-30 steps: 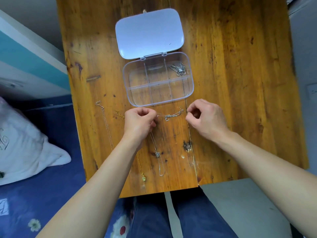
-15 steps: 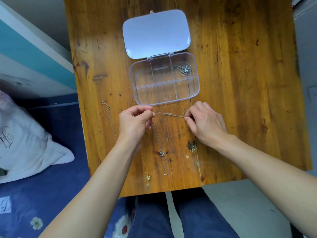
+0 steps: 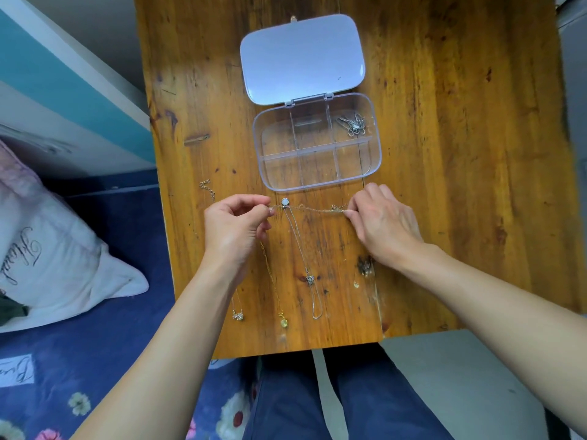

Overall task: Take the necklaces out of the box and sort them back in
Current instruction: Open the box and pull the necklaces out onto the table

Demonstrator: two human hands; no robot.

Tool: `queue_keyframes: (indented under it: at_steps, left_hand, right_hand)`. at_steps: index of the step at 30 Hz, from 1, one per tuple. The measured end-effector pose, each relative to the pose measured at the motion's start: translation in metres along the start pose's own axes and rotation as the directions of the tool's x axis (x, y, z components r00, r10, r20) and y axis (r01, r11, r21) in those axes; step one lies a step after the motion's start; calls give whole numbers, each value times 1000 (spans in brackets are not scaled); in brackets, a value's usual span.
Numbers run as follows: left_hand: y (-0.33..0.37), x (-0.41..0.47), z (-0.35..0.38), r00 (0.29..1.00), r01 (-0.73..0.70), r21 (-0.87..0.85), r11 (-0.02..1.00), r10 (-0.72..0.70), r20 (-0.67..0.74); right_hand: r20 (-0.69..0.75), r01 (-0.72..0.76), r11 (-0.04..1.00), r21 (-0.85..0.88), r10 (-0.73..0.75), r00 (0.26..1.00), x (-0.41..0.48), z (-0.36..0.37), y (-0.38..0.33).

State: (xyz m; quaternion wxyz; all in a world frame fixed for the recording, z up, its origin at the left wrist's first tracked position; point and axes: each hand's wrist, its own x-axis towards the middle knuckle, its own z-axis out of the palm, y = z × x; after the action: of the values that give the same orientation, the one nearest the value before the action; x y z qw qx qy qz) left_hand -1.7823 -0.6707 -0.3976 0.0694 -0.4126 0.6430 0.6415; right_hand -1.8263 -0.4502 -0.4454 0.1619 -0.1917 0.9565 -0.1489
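We pinch a fine gold necklace (image 3: 313, 209) taut between left hand (image 3: 235, 228) and right hand (image 3: 382, 225), fingertips closed on each end, likely to straighten it. It hangs just before the open box (image 3: 376, 154), one compartment already filled.

The left hand (image 3: 235, 228) covers the upper part of 2 chains (image 3: 270, 274); where they run under the palm cannot be seen. The chain (image 3: 313, 209) stretched between the hands ends inside the pinched fingertips of both, so its clasp is hidden at the right hand (image 3: 382, 225). Beyond the right hand, the tangle (image 3: 353, 124) in the box (image 3: 376, 154) is too small to count its pieces. Both forearms are cut off by the bottom edge.
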Motion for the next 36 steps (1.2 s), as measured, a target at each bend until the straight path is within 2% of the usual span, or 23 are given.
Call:
queue_keyframes:
  at_steps: [4, 7, 13, 18, 22, 26, 30, 36]
  left_hand:
    - [-5, 1, 5, 1000, 9, 19, 1000, -9, -13]
    - [-11, 1, 14, 1000, -9, 78, 997, 10, -16]
    - [-21, 2, 43, 994, -102, 282, 954, 105, 5]
    - [-29, 7, 66, 991, -117, 377, 919, 134, -20]
    - [-32, 8, 76, 961, -244, 497, 833, 278, 7]
    - [-38, 9, 79, 907, -380, 568, 730, 414, 75]
    - [-42, 10, 80, 860, -465, 608, 643, 491, 139]
    - [-39, 9, 75, 850, -482, 584, 654, 511, 128]
  right_hand:
    - [-91, 59, 986, 154, -45, 995, -21, -17, 18]
    - [-126, 61, 982, 181, -38, 991, -40, -20, 21]
    - [39, -92, 958, 272, 85, 996, -83, 1, 19]
    - [185, -259, 878, 402, 200, 962, -130, 18, 7]
    - [240, -328, 840, 433, 243, 940, -157, 29, -4]
    - [281, -354, 846, 398, 255, 925, -158, 34, -13]
    - [367, -381, 872, 306, 261, 893, -150, 33, -16]
    - [376, -323, 938, 123, 257, 890, -138, 27, -15]
